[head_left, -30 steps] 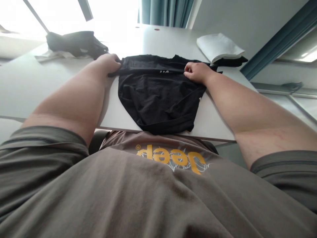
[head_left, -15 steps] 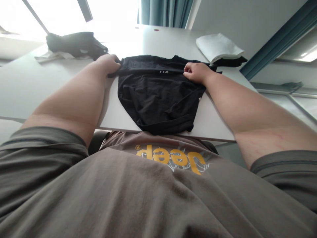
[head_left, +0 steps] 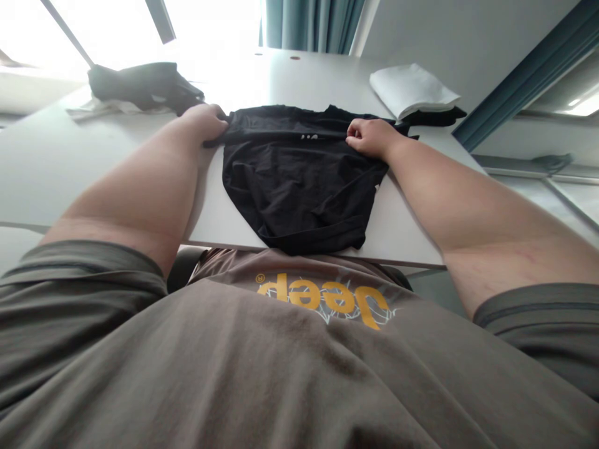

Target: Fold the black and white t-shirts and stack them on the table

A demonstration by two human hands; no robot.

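Note:
A black T-shirt (head_left: 299,181) lies spread on the white table, its lower end at the near edge and a small pale print on its upper part. At its upper left side, my left hand (head_left: 209,121) is closed on the sleeve area; the fingertips are partly hidden. My right hand (head_left: 369,135) rests on the upper right of the shirt with curled fingers pinching the black cloth. Wrinkles run across the middle of the shirt, and a small pale tag shows at its right side.
A heap of dark and pale clothes (head_left: 140,84) lies at the table's far left. Folded white cloth (head_left: 414,90) rests on a black piece at the far right. The white table's (head_left: 412,234) near edge meets my body. Blue-green curtains (head_left: 311,25) hang behind.

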